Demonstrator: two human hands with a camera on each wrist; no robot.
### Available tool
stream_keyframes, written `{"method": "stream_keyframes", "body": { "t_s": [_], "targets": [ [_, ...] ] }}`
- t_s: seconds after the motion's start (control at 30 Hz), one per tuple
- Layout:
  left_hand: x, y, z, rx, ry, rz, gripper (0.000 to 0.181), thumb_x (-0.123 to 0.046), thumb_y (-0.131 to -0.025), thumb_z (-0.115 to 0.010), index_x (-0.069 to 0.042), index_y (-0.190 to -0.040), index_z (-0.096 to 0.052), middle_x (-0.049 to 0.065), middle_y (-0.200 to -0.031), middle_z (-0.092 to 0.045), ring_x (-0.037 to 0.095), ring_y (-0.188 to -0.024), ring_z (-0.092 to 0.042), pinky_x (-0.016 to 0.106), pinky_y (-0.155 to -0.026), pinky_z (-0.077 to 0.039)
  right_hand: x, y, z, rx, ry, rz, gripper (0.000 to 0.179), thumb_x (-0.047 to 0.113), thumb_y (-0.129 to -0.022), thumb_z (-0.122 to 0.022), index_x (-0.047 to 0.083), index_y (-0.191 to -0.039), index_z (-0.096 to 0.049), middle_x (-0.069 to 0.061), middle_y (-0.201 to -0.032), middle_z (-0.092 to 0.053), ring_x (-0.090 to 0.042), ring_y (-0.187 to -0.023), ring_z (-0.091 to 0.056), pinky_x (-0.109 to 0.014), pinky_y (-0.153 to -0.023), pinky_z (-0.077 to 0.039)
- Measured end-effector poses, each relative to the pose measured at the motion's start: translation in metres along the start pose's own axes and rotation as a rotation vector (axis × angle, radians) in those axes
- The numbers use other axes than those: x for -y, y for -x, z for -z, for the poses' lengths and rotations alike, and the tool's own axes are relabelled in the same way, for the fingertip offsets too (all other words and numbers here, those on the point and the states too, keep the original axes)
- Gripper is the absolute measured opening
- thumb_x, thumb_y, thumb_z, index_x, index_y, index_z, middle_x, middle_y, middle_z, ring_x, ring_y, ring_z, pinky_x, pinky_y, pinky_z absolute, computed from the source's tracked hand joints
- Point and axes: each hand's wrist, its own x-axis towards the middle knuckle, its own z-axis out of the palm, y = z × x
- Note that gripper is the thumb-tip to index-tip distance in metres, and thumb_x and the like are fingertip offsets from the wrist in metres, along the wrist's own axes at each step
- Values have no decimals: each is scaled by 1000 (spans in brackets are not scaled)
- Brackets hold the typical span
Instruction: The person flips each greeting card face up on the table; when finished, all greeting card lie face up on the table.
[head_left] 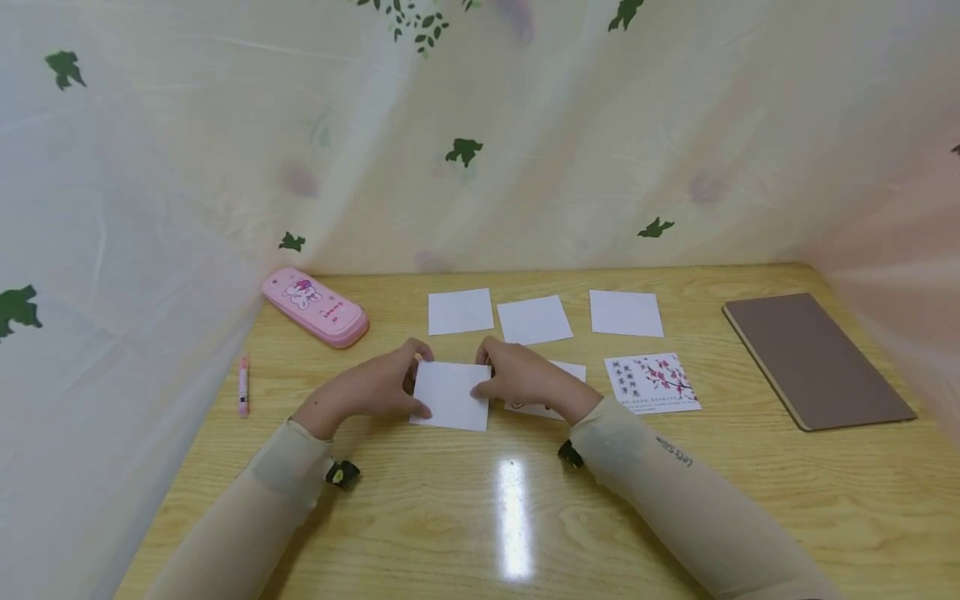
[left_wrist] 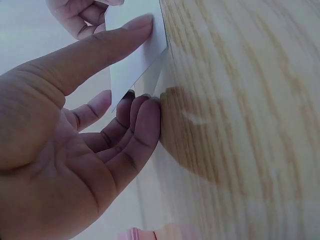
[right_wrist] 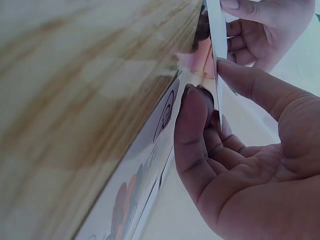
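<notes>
Head view forward and down over table point(head_left: 420, 517), wrist views close from either side, sharing white card point(head_left: 450, 397)

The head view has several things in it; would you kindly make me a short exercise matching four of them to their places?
Things:
1. Pink case
2. Plain white card
3. Brown book
4. Blossom card

Places:
A. Farthest right of the four
B. At the back left of the table
C. Directly left of the brown book
D. Held by the left hand and the right hand

Pairs: 1-B, 2-D, 3-A, 4-C
</notes>
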Motion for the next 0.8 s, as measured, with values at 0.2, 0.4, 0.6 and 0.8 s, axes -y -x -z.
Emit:
{"method": "stream_keyframes", "body": {
  "t_s": [0.2, 0.4, 0.6, 0.8],
  "targets": [
    [-1, 3, 1, -19, 8, -17, 62, -29, -99, -79, -17, -147, -41, 11, -124, -65, 23, -107, -64, 42, -99, -57, 1, 0, 1, -26, 32, 10, 37, 25, -100, -77, 8, -125, -56, -8, -103, -67, -18, -84, -59, -29, -75, -50],
    [-2, 4, 2, -37, 28, -47, 50, -23, -107, -67, -16, -149, -39, 13, -124, -63, 23, -103, -62, 38, -91, -57, -2, 1, 2, -33, -18, 17, 35, 25, -102, -73, 9, -127, -54, -10, -104, -67, -19, -81, -60, -29, -72, -50],
    [-4, 5, 3, -87, 71, -92, 51, -17, -108, -64, -12, -151, -37, 16, -125, -59, 24, -102, -60, 34, -86, -54, -5, 3, 4, -24, -108, 36, 31, 22, -105, -69, 9, -127, -51, -11, -102, -68, -20, -78, -69, -30, -67, -55],
    [-6, 6, 4, -142, 122, -65, 53, -21, -107, -66, -13, -151, -38, 13, -130, -56, 27, -114, -62, 36, -92, -58, -5, 6, 8, -56, -121, 56, 29, 22, -106, -68, 9, -127, -52, -11, -100, -65, -21, -80, -68, -29, -68, -54]
  ]
}}
